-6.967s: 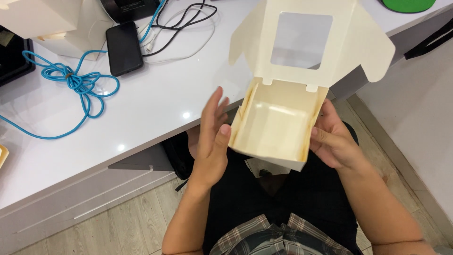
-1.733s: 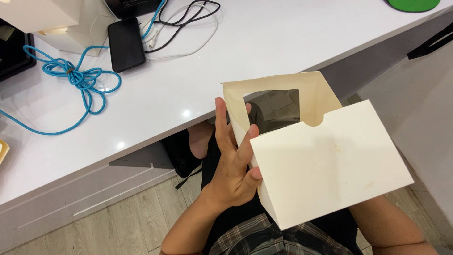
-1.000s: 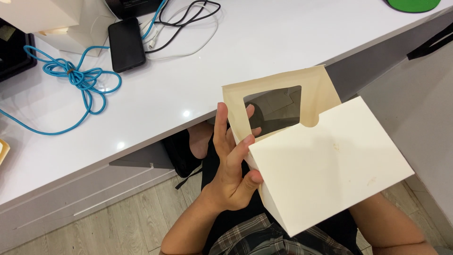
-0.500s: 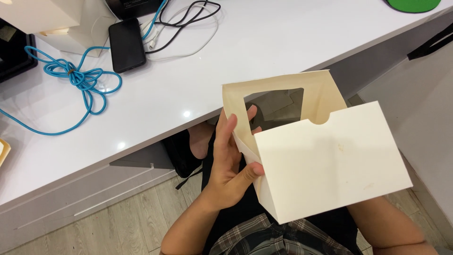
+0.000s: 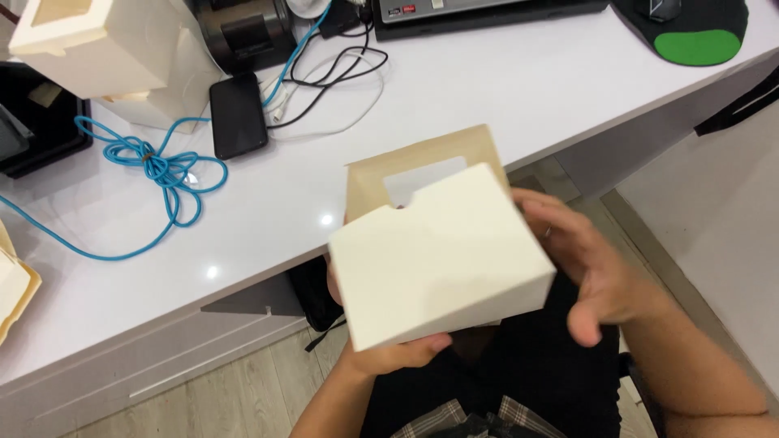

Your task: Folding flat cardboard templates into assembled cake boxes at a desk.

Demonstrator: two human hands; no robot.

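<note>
- The cream cardboard box (image 5: 438, 259) was up in the air just in front of the white desk (image 5: 519, 89), over the person's lap, tilted with a plain panel toward the camera.
- Behind that panel the window flap (image 5: 422, 166) stood up, its cut-out showing the desk through it.
- The left hand (image 5: 389, 353) was under the box, fingers curled up against its bottom edge, gripping it; most of that hand was hidden by the cardboard.
- The right hand (image 5: 588, 264) was at the box's right side, fingers spread and loose, a little blurred; its fingers were near the right edge, but I could not tell whether they touched.
- On the desk behind the box, to its left, lay a black phone (image 5: 238, 115), screen dark.
- Further left of the phone a blue cable (image 5: 162, 166) sat in a loose tangle.
- Beyond the phone stood another cream box (image 5: 105, 57), already folded.
- Far right of the box, on the desk, a black mouse pad with a green wrist rest (image 5: 698, 36) was in view.
</note>
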